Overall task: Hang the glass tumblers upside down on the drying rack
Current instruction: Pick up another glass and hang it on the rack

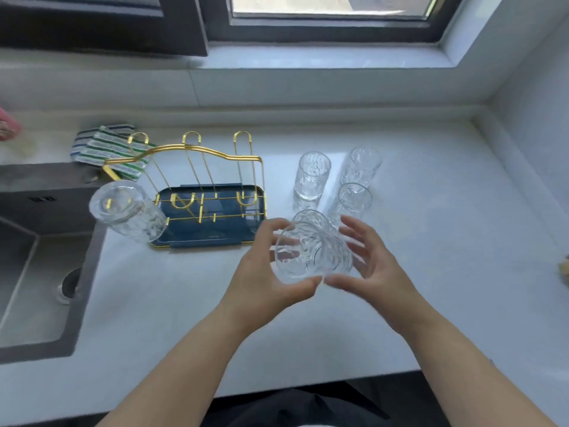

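A clear textured glass tumbler (311, 248) is held between both hands above the white counter, its mouth tilted toward me. My left hand (264, 272) cups its left side and my right hand (366, 266) its right side. The gold wire drying rack (197, 155) stands on a dark blue tray (212, 238) to the left. One tumbler (126, 211) hangs upside down on the rack's front left prong. Three more tumblers stand upright to the right of the rack: one (312, 175), one (361, 166) and one (352, 201) just behind the held glass.
A grey sink (34, 272) with a drain lies at the left, its edge close to the rack. A striped cloth (104, 146) lies behind the rack. The windowsill and wall bound the counter at the back and right. A pink object (7, 124) shows at the far left.
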Demonstrator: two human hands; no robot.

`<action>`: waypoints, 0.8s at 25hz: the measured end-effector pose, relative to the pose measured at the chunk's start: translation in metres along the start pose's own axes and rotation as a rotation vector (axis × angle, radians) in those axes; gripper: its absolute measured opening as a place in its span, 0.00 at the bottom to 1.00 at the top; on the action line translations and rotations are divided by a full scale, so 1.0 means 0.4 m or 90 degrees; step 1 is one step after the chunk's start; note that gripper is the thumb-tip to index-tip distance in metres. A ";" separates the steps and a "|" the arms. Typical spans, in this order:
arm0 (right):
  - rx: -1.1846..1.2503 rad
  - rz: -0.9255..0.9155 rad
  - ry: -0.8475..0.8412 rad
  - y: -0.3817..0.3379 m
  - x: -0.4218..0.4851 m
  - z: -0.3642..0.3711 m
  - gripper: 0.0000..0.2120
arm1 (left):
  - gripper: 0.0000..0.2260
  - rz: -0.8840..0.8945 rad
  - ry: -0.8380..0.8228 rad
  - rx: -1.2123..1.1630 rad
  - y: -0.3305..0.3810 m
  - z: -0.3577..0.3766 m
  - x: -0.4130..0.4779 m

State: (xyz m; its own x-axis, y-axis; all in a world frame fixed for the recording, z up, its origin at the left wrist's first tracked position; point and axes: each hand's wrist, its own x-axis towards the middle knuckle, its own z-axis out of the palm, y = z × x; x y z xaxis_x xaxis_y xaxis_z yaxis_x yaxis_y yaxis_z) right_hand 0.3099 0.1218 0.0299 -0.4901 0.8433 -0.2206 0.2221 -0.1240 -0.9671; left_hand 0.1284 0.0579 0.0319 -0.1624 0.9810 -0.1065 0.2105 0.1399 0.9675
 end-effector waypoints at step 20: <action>-0.347 -0.215 0.022 -0.199 0.270 0.452 0.39 | 0.41 0.095 0.144 0.471 -0.010 -0.437 0.031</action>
State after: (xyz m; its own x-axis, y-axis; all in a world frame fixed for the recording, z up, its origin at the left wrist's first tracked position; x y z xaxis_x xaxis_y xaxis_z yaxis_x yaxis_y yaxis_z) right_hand 0.0869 0.1282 0.0603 -0.5828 0.8067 0.0978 0.4612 0.4275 -0.7776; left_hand -0.0430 0.0459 0.0667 -0.2581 0.9561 0.1388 0.8198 0.1407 0.5552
